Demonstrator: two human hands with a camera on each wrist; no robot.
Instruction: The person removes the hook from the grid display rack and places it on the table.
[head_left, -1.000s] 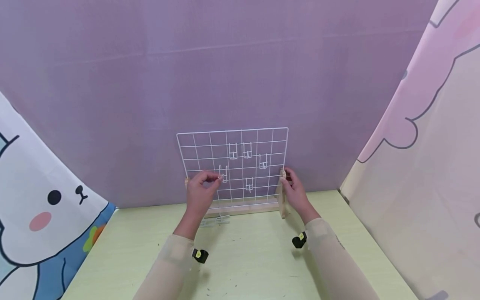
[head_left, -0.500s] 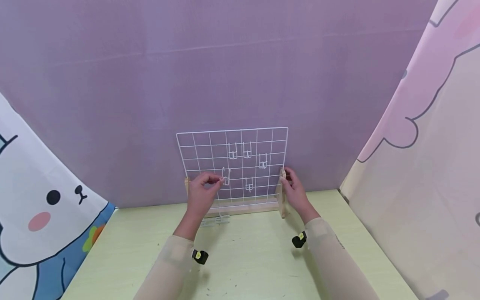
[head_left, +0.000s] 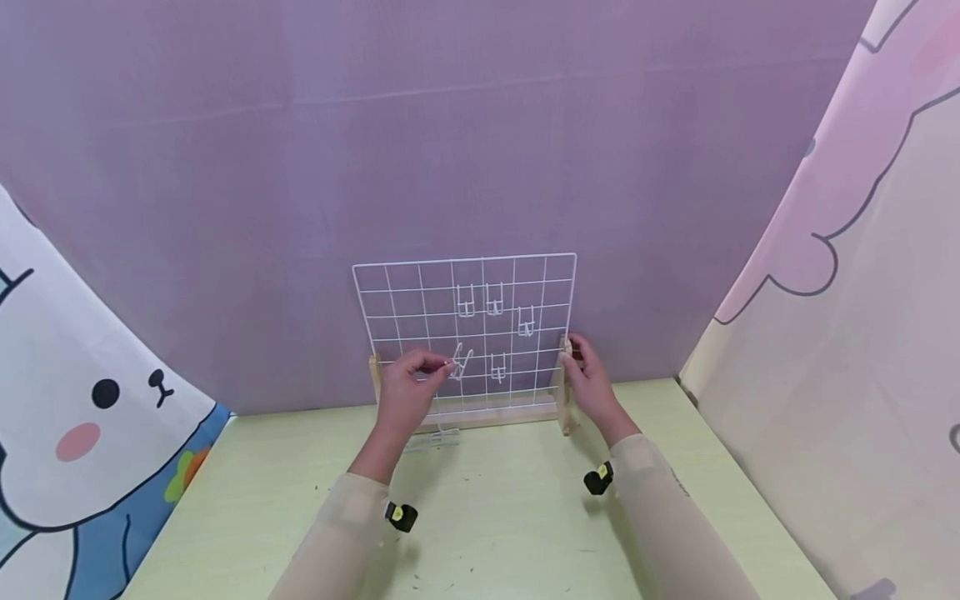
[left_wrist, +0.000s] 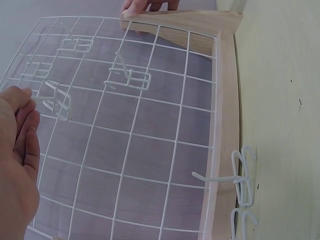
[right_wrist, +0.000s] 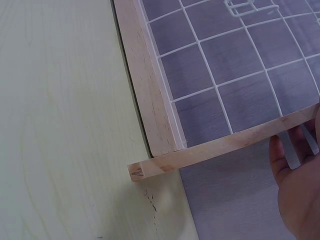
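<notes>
In my left hand (head_left: 405,390) a white wire hook (left_wrist: 62,102) is pinched by its end between thumb and fingers. The hook is tilted and lies close in front of the white wire grid panel (head_left: 465,260); whether it touches the wires I cannot tell. The panel stands upright in a wooden stand (right_wrist: 215,151). My right hand (head_left: 591,385) grips the stand's right side post (head_left: 564,412), with the thumb in front and fingers behind. Several similar hooks hang on the grid, including a lower hook (head_left: 498,367) right of the held one.
Loose white hooks (left_wrist: 243,177) lie on the pale tabletop (head_left: 495,508) by the stand's base. A purple backdrop (head_left: 465,150) rises behind the grid. Printed cloths hang at left and right, including a rabbit-like figure (head_left: 90,450).
My left hand has shifted slightly right and down along the grid, and the hook in it has turned from upright to a slant. The right hand keeps its place on the post.
</notes>
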